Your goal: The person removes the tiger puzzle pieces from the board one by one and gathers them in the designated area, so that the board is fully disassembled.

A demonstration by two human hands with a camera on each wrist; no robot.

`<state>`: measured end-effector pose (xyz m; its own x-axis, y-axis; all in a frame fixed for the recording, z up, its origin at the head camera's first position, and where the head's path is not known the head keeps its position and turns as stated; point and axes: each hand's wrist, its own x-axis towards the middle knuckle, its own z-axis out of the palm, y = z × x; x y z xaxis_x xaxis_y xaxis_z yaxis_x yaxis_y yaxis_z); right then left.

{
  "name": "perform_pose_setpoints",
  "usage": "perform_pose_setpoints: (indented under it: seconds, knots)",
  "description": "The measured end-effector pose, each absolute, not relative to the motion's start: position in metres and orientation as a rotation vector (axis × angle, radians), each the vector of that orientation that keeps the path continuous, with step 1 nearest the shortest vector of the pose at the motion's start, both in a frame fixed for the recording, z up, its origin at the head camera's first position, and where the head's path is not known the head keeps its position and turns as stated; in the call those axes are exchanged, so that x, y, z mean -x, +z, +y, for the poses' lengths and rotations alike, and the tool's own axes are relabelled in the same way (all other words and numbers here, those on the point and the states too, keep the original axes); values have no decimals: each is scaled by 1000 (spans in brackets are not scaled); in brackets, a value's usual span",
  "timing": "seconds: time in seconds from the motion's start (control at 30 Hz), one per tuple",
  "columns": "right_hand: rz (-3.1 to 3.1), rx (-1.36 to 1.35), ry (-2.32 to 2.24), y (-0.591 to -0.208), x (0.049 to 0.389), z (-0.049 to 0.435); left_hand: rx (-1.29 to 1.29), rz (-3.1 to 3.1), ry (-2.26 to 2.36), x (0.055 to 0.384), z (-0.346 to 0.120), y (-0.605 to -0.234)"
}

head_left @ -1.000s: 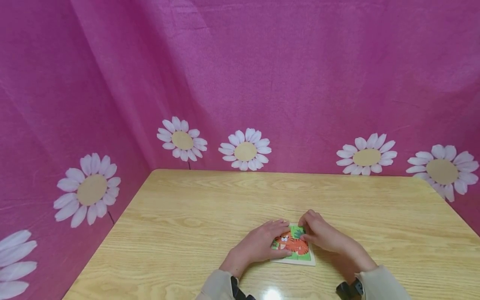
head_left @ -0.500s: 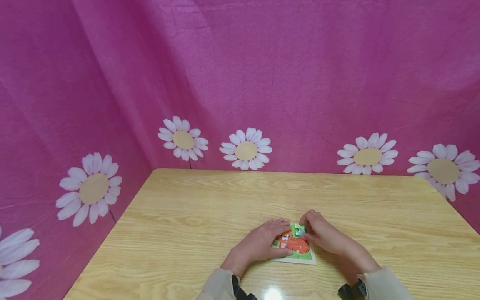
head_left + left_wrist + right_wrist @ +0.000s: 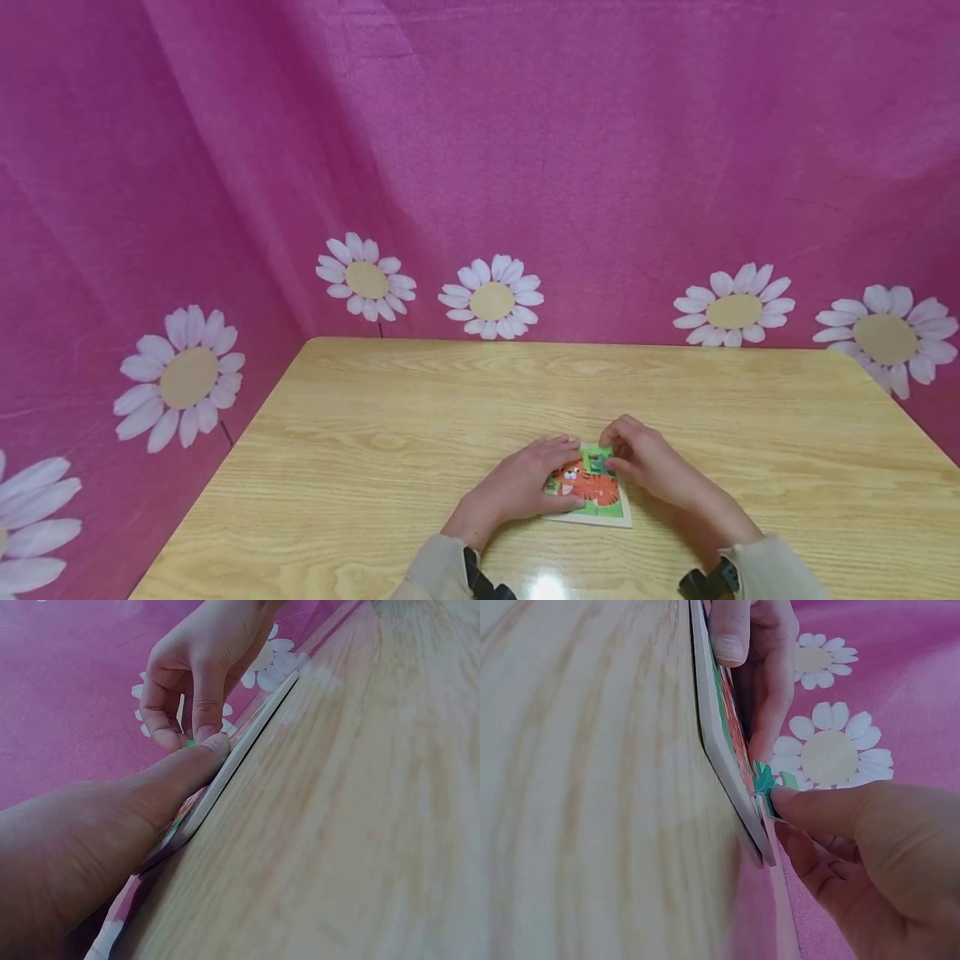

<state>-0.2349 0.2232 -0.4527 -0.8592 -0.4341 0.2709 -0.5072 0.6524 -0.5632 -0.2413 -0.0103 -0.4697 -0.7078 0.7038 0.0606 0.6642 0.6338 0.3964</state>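
Observation:
A small jigsaw puzzle (image 3: 600,492) with an orange tiger on green lies in a pale frame on the table. My left hand (image 3: 517,483) rests across its left side, fingers over the far part and thumb on the near part. At the far right corner my right hand (image 3: 652,462) pinches a green puzzle piece (image 3: 763,780) between thumb and fingers. In the right wrist view the piece stands tilted up at the frame's corner. In the left wrist view my left thumb (image 3: 202,759) overlaps the board's edge and hides most of the picture.
The wood-grain table (image 3: 420,408) stretches out around the puzzle. Behind it and to the left hangs a magenta cloth (image 3: 570,167) with white daisies. Black straps (image 3: 708,579) with small devices sit on both wrists, over beige sleeves.
The green piece has tilted in my right fingers; its glare of half a second ago is gone. My right hand has shifted very slightly. The left hand stays in place on the puzzle.

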Motion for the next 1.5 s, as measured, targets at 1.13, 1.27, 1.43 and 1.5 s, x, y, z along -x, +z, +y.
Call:
perform_pose_setpoints:
  seconds: [1.13, 1.27, 1.43, 1.5]
  knots:
    - [-2812, -480, 1397, -453, 238, 229, -1173, 2750, 592, 241, -10, -467]
    - [-2808, -461, 1426, -454, 237, 231, -1177, 2746, 598, 241, -10, -467]
    - [-2800, -458, 1455, -453, 236, 234, -1170, 2747, 600, 242, -10, -469]
    - [-2800, -454, 1456, -453, 236, 235, -1163, 2747, 601, 242, -11, -469]
